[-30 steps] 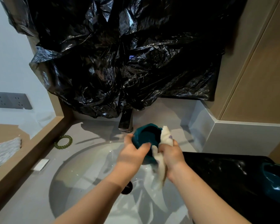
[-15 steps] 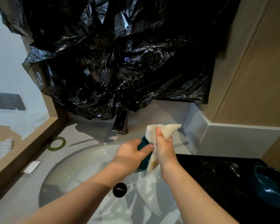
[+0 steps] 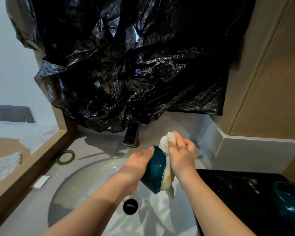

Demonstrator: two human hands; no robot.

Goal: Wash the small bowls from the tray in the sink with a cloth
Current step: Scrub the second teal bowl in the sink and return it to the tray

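- Head view: above the sink (image 3: 75, 193), the left hand (image 3: 136, 160) grips one dark green bowl (image 3: 154, 172) round its outside; the bowl is tilted on its side.
- The right hand (image 3: 180, 155) presses the cloth (image 3: 167, 167) with flat fingers against the mouth of the bowl.
- It seems this bowl is in the middle of washing; a second bowl (image 3: 289, 201) waits on the black tray (image 3: 237, 193), right of the sink.
- Counted: two bowls, one cloth, one tray.

Over sink (image 3: 85, 181): bowl (image 3: 154, 169), cloth (image 3: 167, 167) on its right; tap (image 3: 131, 136) behind; tray (image 3: 228, 193) right of sink, second bowl (image 3: 289, 200) in it.
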